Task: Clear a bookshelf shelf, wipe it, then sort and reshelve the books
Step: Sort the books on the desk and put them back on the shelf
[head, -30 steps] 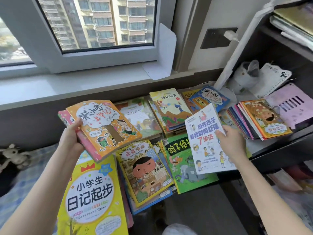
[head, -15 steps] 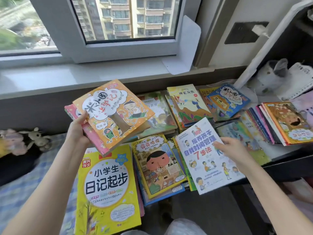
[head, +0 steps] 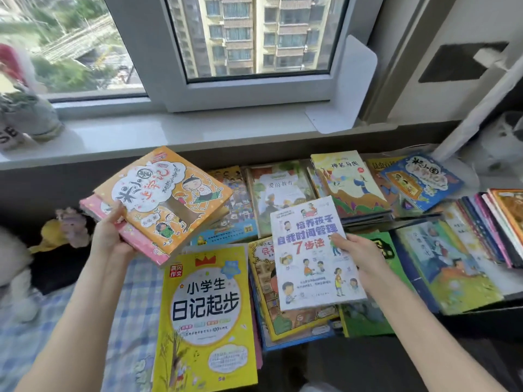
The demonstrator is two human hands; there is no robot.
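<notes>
Sorting looks like the step you're on. Your left hand (head: 109,239) grips a small stack topped by the orange book (head: 169,199) up at 10 o'clock, thumb on the cover. Your right hand (head: 359,256) pinches the white book (head: 314,258) by its right edge, near dead centre, over the other covers lying flat. Next move, I'd guess, is picking its pile, maybe near the yellow book (head: 206,315) at 6 o'clock. Nothing looks reshelved yet.
</notes>
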